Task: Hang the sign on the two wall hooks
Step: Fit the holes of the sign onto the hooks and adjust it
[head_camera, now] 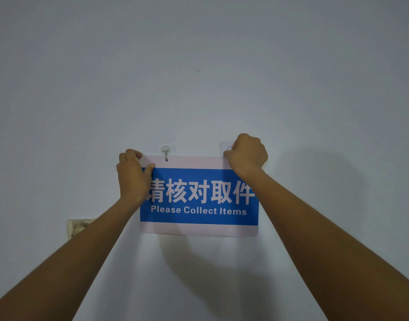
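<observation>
The wall (198, 66) is faced square on, and the sign (198, 195) is held flat against it at centre frame. Step judged: left hole looks engaged on the left hook (165, 150), at 11 o'clock of the sign; right side is being seated. The right hook (225, 147), a clear pad at 1 o'clock, is mostly covered, so engagement cannot be told. Next move likely calls for the right hole to be lined up and lowered onto its hook, with the sign kept level. Left hand (132, 177) grip: closed on the sign's 10 o'clock corner, thumb in front. Right hand (247, 155) grip: fist-tight at the 2 o'clock corner, pinching the top edge. Sign hangs below both grips.
</observation>
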Action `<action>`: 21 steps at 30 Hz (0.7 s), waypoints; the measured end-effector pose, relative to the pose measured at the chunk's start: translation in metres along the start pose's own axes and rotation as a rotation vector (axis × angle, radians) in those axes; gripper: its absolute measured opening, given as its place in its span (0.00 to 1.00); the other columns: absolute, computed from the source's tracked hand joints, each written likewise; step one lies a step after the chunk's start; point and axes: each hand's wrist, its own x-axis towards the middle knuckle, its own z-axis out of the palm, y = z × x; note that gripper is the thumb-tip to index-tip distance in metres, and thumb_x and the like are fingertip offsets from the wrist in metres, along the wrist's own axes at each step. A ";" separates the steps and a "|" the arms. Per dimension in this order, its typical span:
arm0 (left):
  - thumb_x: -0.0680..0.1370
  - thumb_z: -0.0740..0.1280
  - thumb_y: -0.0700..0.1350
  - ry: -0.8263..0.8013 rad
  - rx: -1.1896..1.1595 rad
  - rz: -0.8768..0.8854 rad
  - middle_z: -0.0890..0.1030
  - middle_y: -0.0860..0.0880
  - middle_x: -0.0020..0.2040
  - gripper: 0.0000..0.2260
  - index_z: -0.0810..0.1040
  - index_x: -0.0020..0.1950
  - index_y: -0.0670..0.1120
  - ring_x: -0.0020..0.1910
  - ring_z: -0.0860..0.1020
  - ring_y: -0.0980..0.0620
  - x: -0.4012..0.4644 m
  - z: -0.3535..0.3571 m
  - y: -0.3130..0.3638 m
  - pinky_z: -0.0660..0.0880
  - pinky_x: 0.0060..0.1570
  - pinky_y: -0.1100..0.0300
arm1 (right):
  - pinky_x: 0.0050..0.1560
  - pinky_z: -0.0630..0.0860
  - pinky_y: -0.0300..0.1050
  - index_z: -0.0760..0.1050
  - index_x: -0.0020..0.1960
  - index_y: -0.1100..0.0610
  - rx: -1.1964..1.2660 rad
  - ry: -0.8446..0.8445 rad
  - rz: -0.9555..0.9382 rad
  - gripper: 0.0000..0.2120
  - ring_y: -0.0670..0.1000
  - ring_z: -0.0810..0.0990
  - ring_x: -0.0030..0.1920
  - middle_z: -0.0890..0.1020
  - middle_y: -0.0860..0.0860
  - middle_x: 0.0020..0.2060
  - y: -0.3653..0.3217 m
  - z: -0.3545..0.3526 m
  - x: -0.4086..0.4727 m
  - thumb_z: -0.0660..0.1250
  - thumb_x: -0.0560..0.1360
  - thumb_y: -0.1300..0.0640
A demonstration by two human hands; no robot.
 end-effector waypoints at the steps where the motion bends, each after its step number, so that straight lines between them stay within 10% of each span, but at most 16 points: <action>1: 0.75 0.69 0.43 -0.004 -0.004 -0.001 0.73 0.41 0.58 0.14 0.69 0.57 0.42 0.56 0.75 0.42 0.000 0.000 0.000 0.76 0.57 0.47 | 0.31 0.68 0.40 0.78 0.42 0.60 0.010 0.024 0.001 0.03 0.54 0.77 0.35 0.79 0.53 0.36 0.000 0.002 -0.001 0.68 0.71 0.59; 21: 0.75 0.69 0.44 -0.048 -0.048 0.021 0.73 0.42 0.58 0.14 0.69 0.56 0.43 0.55 0.76 0.43 0.003 -0.005 -0.004 0.77 0.57 0.47 | 0.36 0.77 0.43 0.80 0.39 0.60 0.166 0.119 0.059 0.08 0.54 0.81 0.36 0.83 0.54 0.35 0.003 0.001 -0.010 0.72 0.68 0.55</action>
